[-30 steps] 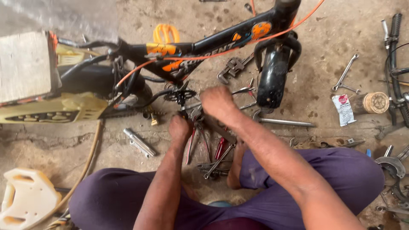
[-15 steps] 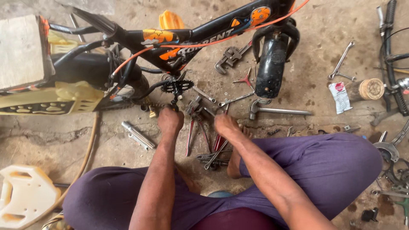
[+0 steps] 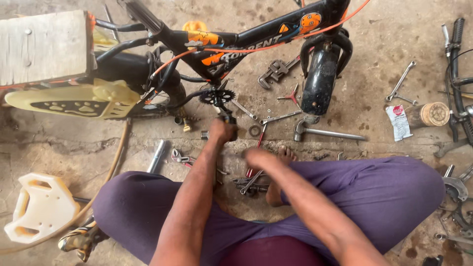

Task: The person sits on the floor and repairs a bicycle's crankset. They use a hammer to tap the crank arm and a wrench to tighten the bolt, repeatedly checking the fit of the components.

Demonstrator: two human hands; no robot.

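A black and orange bicycle frame (image 3: 256, 37) lies upside down on the concrete floor in front of me. My left hand (image 3: 221, 130) is closed around the black crank arm (image 3: 227, 118) just below the toothed chainring (image 3: 217, 96). My right hand (image 3: 258, 158) is blurred, hovering low over a pile of hand tools (image 3: 251, 182) between my knees, next to my bare foot (image 3: 282, 165). Whether it holds anything I cannot make out.
A pipe wrench (image 3: 276, 71), a hammer (image 3: 325, 132), spanners (image 3: 401, 81), a small packet (image 3: 398, 122) and a round tin (image 3: 433, 114) lie scattered on the floor. A wooden block (image 3: 44, 47) and cream plastic guards (image 3: 74, 101) sit left. Handlebars (image 3: 456, 64) are at right.
My right hand has dropped from the crank area down to the tools near my foot. My left hand has moved up onto the crank arm. The camera has moved closer.
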